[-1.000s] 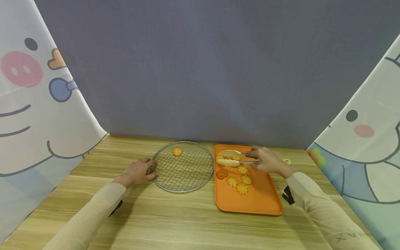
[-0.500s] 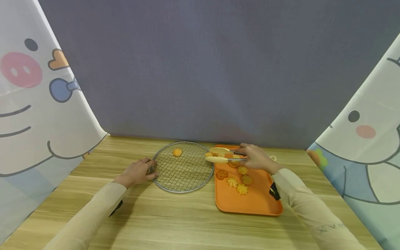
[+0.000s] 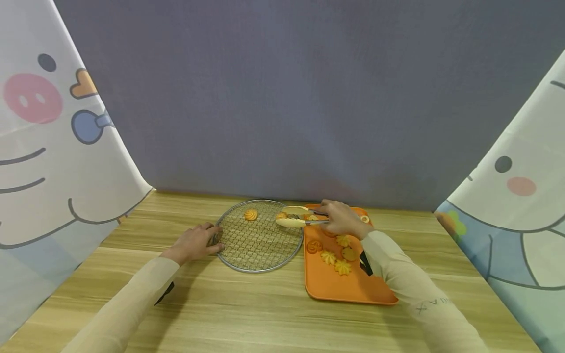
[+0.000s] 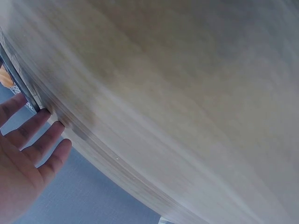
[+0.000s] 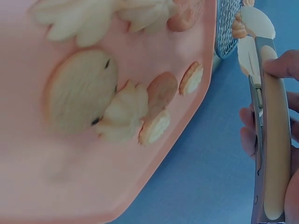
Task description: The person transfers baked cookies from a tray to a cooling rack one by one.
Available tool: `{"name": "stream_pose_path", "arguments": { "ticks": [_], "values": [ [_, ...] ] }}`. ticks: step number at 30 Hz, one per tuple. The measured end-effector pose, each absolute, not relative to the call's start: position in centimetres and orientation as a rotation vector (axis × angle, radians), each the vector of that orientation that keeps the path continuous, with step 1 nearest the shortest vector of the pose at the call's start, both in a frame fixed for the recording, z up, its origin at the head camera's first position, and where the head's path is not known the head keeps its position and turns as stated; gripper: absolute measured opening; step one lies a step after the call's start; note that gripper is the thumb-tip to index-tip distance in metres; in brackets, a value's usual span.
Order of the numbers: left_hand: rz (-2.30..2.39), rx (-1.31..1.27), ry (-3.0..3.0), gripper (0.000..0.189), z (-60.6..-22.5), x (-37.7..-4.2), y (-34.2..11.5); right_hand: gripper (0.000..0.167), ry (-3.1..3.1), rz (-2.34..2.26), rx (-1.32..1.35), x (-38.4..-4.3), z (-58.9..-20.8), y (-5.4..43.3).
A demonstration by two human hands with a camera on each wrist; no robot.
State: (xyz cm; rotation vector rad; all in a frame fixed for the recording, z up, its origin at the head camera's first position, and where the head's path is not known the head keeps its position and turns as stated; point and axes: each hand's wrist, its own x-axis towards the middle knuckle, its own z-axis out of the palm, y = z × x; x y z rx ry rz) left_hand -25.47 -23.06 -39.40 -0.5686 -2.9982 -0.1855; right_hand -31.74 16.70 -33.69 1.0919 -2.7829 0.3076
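Observation:
My right hand (image 3: 342,219) grips a pair of kitchen tongs (image 5: 275,130) with cream scalloped tips. Between the tips sits a ridged golden cookie (image 5: 239,27), held over the right part of a round wire mesh rack (image 3: 260,247). On that rack's far side lies a swirled cookie (image 3: 250,214). My left hand (image 3: 192,243) touches the rack's left rim, its fingers fairly straight and spread in the left wrist view. The orange tray (image 3: 353,289) under my right forearm bears flower-shaped cookies (image 3: 328,257), a pretzel-shaped one (image 3: 314,246) and a round speckled one (image 5: 84,88).
Both rack and tray stand on a wood-grain table (image 3: 247,314), side by side. A grey cloth wall (image 3: 282,108) rises right behind them. Printed cartoon curtains (image 3: 39,196) flank the table left and right.
My right hand has carried the tongs leftward from the tray's upper left corner to over the rack, with a cookie between the tips. My left hand has stayed at the rim.

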Motion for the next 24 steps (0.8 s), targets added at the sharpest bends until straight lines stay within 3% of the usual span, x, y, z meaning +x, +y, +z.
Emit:
{"name": "stream_pose_path", "arguments": {
  "ticks": [24],
  "values": [
    [-0.174,-0.581,-2.988,0.054,-39.5,-25.4,-23.2,0.042,-2.888,0.23,0.958,-33.3,-34.3,12.5]
  ]
}}
